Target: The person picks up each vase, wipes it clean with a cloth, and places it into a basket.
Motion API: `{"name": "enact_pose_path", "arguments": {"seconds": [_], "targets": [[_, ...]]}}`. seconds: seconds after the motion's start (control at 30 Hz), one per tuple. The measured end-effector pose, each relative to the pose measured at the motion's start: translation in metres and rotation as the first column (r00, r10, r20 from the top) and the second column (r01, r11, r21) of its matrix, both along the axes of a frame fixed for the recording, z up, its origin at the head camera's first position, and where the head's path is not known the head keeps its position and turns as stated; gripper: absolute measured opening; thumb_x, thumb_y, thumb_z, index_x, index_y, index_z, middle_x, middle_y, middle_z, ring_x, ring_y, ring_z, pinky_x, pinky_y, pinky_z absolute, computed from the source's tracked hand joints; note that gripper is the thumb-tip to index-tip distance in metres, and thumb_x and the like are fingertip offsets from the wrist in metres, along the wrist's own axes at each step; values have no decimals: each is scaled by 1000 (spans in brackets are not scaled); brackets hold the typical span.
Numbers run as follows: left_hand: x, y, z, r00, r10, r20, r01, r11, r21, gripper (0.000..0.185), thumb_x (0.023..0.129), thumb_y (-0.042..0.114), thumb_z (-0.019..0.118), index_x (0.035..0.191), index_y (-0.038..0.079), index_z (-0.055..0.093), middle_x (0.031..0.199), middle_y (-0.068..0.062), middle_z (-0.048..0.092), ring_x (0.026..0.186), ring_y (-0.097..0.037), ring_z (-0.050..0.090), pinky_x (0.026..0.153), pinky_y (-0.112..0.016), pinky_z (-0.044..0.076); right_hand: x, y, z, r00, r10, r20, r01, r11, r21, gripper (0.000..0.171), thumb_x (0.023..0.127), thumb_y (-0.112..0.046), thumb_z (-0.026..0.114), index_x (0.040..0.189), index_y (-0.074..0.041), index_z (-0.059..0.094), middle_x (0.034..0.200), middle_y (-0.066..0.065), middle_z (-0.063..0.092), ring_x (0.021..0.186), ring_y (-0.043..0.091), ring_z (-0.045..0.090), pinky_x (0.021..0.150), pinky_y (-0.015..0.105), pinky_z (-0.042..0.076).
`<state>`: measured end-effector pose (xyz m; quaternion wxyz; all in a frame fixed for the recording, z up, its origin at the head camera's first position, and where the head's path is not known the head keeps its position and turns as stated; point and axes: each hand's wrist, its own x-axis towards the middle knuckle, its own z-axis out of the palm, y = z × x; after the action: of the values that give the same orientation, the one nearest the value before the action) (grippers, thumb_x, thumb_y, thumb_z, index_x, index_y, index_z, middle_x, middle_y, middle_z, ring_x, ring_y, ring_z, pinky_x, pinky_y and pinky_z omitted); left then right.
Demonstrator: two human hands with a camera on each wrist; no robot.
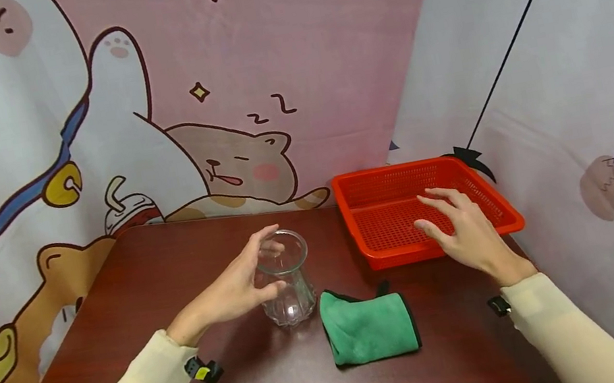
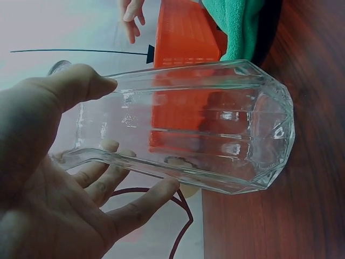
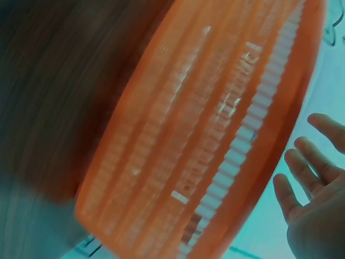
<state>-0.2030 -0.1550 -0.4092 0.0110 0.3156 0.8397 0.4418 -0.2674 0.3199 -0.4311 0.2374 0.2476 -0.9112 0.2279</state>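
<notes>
A clear glass vase (image 1: 290, 297) with a flared rim and faceted sides stands upright on the table, left of a folded green cloth (image 1: 371, 329). My left hand (image 1: 242, 278) is at the vase's upper left side, thumb on the near side and fingers toward the far side. In the left wrist view, the thumb and fingers are spread apart about the glass vase (image 2: 215, 124); contact is unclear. My right hand (image 1: 469, 235) hovers over the near right part of a red plastic basket (image 1: 377, 261), its fingers spread and holding nothing.
The basket has perforated walls and stands at the back right of the dark red-brown table (image 1: 173, 270). A cartoon-printed cloth (image 1: 285, 31) hangs behind the table and along its sides. The green cloth has black edging and lies in front of the basket.
</notes>
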Motion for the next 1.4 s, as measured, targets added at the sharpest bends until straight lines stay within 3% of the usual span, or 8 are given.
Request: {"name": "enact_pose_path", "arguments": {"seconds": [0.17, 0.3, 0.53, 0.7, 0.9, 1.17, 1.4], "targets": [[0, 0, 0, 1000, 7, 3, -7, 1000, 7, 98, 90, 9, 80, 162, 31, 17, 142, 2, 51, 133, -26, 53, 97, -43, 51, -9, 24, -6, 989, -125, 81, 121, 992, 48, 66, 98, -51, 66, 153, -17, 53, 158, 15, 42, 141, 44, 38, 107, 75, 25], [1, 1, -1, 1000, 10, 1, -10, 1000, 10, 98, 91, 9, 79, 163, 32, 16, 143, 2, 51, 133, -20, 52, 97, -43, 51, -14, 44, -11, 972, -196, 130, 187, 980, 74, 68, 102, -54, 57, 158, -19, 45, 163, 16, 36, 145, 46, 31, 109, 78, 17], [3, 2, -4, 1000, 26, -14, -25, 1000, 11, 100, 90, 10, 80, 163, 33, 16, 143, 4, 51, 132, -18, 52, 96, -42, 51, -22, 75, -19, 943, -289, 165, 268, 953, 139, 75, 103, -59, 48, 163, -16, 35, 167, 21, 25, 148, 51, 24, 110, 77, 15], [5, 3, -3, 999, 30, -20, -30, 1000, 6, 101, 90, 10, 81, 163, 32, 16, 143, 3, 51, 133, -19, 52, 97, -42, 51, -23, 90, -22, 903, -354, 242, 314, 930, 190, 86, 102, -65, 43, 165, -10, 25, 169, 25, 13, 151, 54, 13, 111, 78, 11], [5, 3, -3, 999, 44, -30, -44, 999, 5, 101, 89, 11, 81, 164, 30, 15, 144, 2, 51, 133, -22, 52, 96, -41, 52, -22, 94, -22, 854, -406, 324, 339, 909, 244, 97, 99, -74, 37, 166, -8, 13, 170, 25, 5, 147, 57, 16, 103, 82, 19], [6, 3, -8, 997, 61, -53, -60, 998, 13, 108, 90, 11, 81, 166, 27, 6, 143, 0, 53, 132, -30, 54, 95, -41, 52, -17, 81, -27, 807, -482, 341, 401, 872, 282, 108, 96, -80, 32, 164, 1, 6, 168, 31, 7, 138, 62, 24, 95, 84, 29], [9, 4, -18, 994, 108, -30, -107, 993, 41, 116, 88, 21, 85, 165, 30, 0, 144, -1, 54, 134, -25, 52, 100, -47, 48, -12, 72, -28, 790, -518, 329, 452, 854, 257, 109, 96, -80, 32, 163, 3, 9, 167, 33, 8, 137, 63, 25, 95, 83, 30]]}}
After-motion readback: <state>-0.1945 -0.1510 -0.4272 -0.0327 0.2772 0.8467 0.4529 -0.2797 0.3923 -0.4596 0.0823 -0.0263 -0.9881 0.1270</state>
